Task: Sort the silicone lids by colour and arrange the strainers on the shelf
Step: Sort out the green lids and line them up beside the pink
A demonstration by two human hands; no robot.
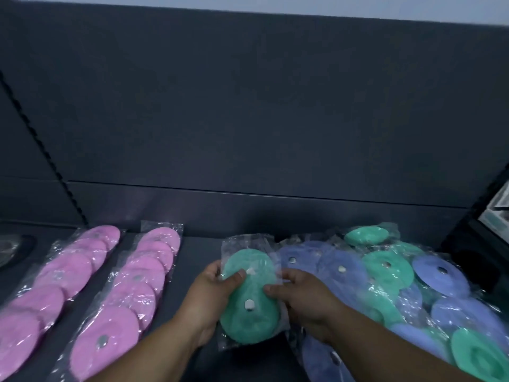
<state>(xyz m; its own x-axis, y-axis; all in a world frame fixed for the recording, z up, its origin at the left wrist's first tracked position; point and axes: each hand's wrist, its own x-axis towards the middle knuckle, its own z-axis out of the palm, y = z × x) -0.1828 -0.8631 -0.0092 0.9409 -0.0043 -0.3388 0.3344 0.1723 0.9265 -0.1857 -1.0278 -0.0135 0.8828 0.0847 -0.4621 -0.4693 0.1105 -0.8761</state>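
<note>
The left thumb (237, 274) presses down on the face of the green lids (248, 326), and the other fingers of the left hand (212, 296) curl out of sight beneath the wrap. The right hand (301, 297) pinches the opposite edge, its fingertips (271, 289) close together on the clear plastic. Between the two hands sit two bagged green lids, one overlapping the other, held low over the middle of the shelf (198, 252).

The wrap looks slick, so I judge the upper lid could slide off the lower one if the grip is on film alone. The mixed pile (429, 274) of blue and green lids lies touching the right hand. A careless elbow there could push loose packets over the front edge, or a blue one could ride along into the green group.

To the left lie two neat pink rows (57, 282), each overlapped like roof tiles, with a bare strip between them. The shelf is dark and matt, backed by a dark panel (248, 119), with a slotted upright (41, 139) at the left. Boxed goods (497, 208) show dimly at the far right, too blurred to name
</note>
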